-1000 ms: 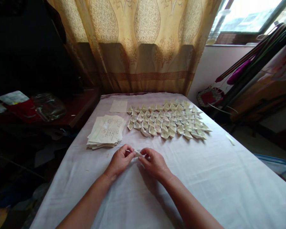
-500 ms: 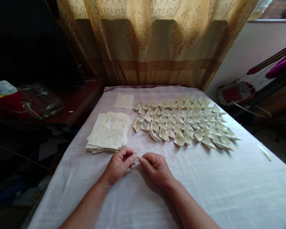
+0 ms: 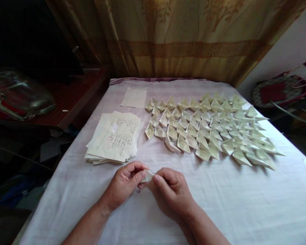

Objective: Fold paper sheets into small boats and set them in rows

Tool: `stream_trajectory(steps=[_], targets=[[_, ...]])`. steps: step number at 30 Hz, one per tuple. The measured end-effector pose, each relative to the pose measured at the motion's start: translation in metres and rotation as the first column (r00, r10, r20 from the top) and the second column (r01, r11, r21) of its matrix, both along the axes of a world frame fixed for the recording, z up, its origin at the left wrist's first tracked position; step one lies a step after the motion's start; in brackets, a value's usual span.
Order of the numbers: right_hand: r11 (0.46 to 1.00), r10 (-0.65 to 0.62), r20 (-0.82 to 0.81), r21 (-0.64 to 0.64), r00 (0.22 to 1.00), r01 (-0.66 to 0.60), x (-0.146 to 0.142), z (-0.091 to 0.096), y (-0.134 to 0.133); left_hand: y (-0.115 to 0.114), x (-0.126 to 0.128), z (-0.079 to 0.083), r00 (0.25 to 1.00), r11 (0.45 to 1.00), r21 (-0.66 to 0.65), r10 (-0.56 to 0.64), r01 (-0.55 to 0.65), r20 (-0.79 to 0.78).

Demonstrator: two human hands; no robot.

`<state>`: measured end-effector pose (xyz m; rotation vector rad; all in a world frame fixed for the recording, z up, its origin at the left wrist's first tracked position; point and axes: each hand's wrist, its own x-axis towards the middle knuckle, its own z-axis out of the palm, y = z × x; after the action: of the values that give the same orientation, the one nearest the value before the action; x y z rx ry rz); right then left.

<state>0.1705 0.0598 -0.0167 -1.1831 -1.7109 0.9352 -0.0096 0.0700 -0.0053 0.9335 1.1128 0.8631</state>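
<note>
Partly hidden by fingers [image 3: 139,176], the small paper [image 3: 148,176] seems folded.

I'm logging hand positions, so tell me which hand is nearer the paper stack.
Left. The left hand is just in front of the paper stack; the right hand is farther away, to its front right.

A gold-brown patterned curtain [image 3: 183,63] hangs behind the cloth-draped surface [image 3: 239,207], beside a pale wall [image 3: 292,47] at right. Reddish-brown wooden furniture [image 3: 78,90] stands at left in deep shadow; soft daylight falls brighter on the right.
</note>
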Motion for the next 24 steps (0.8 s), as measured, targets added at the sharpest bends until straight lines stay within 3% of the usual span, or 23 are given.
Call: stream_trajectory(steps=[7,13,18,21,24], targets=[[0.985,-0.106,-0.120,-0.150,0.987,0.088,-0.0004,-0.0005,0.0014,-0.0035,0.0005,-0.0007,0.992,0.998,-0.034,-0.062,0.058,-0.110],[0.993,-0.039,-0.126,-0.114,0.991,0.024,-0.0016,-0.0054,-0.0001,-0.0038,-0.0007,-0.0014,0.998,0.999,-0.029,-0.021,0.020,-0.065],[1.000,0.026,-0.159,0.001,0.987,-0.026,-0.0033,-0.0068,-0.0021,-0.0037,0.0002,-0.0042,0.993,0.995,-0.017,-0.096,0.095,-0.063],[0.998,0.021,-0.093,0.058,0.995,-0.016,-0.0048,-0.0046,-0.0022,-0.0035,-0.0012,-0.0050,0.992,0.993,-0.004,-0.116,0.116,-0.044],[0.999,-0.025,-0.098,0.020,0.995,0.027,-0.0058,-0.0031,-0.0019,-0.0038,-0.0039,-0.0057,0.992,0.992,0.012,-0.128,0.129,-0.018]])
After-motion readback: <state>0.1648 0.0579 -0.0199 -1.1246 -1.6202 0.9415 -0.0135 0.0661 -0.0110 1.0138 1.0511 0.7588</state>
